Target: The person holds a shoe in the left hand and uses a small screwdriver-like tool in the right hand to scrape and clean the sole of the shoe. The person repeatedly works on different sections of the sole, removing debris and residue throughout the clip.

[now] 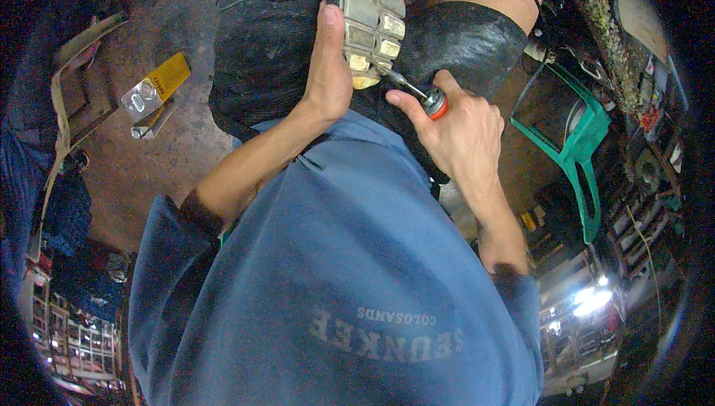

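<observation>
A shoe-like piece with a thick sole of pale grey blocks (370, 15) stands upright over my lap, its upper end cut off by the picture's top edge. My left hand (328, 71) grips it from the left, thumb stretched up along its side and the other fingers hidden. My right hand (459, 123) is closed around the black and orange handle of an awl-like tool (415, 89). Its metal shaft points up and left, and the tip meets the lower right edge of the sole. Whether the tip has gone into the sole I cannot tell.
A dark apron (253, 49) covers my lap. On the brown floor (119, 190) to the left lies a yellow and clear package (158, 87). A green plastic frame (573, 134) stands at the right, near a rough post (592, 4). A bright lamp (593, 299) shines lower right.
</observation>
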A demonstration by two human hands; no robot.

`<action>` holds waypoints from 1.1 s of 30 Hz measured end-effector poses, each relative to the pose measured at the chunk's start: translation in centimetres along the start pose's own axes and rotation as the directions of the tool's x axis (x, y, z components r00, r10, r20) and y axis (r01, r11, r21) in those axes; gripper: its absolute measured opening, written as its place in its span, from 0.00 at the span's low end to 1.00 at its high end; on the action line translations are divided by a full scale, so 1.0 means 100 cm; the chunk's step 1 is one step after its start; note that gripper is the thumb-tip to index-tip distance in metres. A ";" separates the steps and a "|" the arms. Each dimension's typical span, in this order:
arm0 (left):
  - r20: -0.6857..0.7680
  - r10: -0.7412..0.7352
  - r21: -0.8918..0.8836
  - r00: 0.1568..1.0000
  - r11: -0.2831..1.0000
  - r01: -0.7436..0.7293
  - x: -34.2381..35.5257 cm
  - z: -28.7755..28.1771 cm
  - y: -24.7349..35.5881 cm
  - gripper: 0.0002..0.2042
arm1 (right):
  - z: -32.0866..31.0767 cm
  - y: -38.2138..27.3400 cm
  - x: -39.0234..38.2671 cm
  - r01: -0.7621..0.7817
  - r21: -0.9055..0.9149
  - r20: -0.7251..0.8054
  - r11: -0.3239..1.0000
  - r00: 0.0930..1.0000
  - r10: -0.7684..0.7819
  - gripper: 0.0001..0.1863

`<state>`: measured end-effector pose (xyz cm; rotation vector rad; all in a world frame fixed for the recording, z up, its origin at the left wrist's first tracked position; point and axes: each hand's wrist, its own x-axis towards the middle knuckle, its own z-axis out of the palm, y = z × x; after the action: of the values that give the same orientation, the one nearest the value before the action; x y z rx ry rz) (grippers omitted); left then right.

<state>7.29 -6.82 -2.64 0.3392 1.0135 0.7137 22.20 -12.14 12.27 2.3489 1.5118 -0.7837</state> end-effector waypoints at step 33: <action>0.194 -0.121 -0.010 0.974 0.992 0.125 -0.016 0.014 0.033 0.45 | -0.001 -0.002 0.001 0.124 0.029 0.030 0.992 0.992 -0.125 0.38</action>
<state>6.69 -5.37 0.97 0.3173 0.8346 0.5677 22.04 -11.94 12.28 2.2673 1.6572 -0.8722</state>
